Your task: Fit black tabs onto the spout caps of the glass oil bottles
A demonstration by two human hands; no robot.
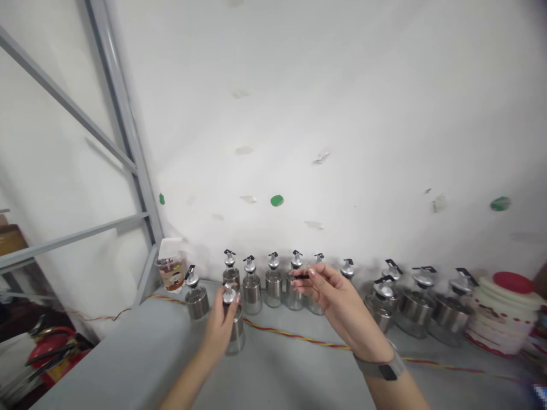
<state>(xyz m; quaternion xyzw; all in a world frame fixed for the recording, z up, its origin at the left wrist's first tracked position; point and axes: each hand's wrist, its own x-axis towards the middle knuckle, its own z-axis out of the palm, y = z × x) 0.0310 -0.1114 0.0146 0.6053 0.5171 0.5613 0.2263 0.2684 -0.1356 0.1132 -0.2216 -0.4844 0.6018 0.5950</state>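
Two hands work near the worktop's back edge: left hand clamped on a glass dispenser bottle, right hand pinching a small black clip; keep the bottle steady and upright.

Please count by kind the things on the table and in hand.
Steel-banded glass spout bottles: 12, one in left hand
Red-lidded white round jar: 1
Printed plastic cup: 1
Red-yellow cable: 1
Small black part, right hand: 1
Total: 16

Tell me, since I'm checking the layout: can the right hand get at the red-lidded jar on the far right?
Probably yes. The right hand is raised over the bottle row, pinching a small black piece, and the red-lidded jar stands on that side with only low dispenser bottles between.
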